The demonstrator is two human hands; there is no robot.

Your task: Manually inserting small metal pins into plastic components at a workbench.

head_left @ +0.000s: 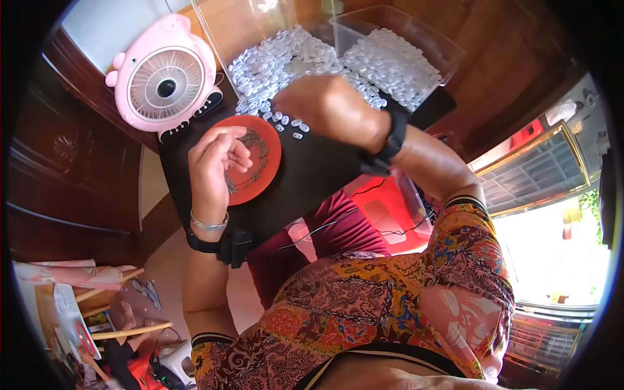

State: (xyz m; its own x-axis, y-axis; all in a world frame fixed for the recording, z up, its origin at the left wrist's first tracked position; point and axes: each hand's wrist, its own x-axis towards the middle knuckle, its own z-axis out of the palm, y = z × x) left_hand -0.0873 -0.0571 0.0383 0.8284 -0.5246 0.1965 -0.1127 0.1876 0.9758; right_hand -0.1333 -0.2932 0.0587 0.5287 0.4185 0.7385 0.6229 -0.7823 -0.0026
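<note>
My left hand (218, 156) hovers over the left side of a round orange plate (272, 170), its fingers curled in toward the thumb. Whatever it may hold is too small to make out. On that plate lie many small dark grey bits (259, 156), thin like pins or little screws. My right hand (325, 107) is smeared by motion at the near edge of a heap of small white plastic pieces (279, 62), oval with holes in them. Its fingers are hidden behind the back of the hand. Several loose white pieces (286, 120) lie between the heap and the plate.
A pink animal-shaped fan (166, 78) stands at the table's far left. More white pieces fill a clear plastic bin (448, 49) at the back right. The dark tabletop (305, 172) ends just before my knees. A red container (390, 218) sits below its right side.
</note>
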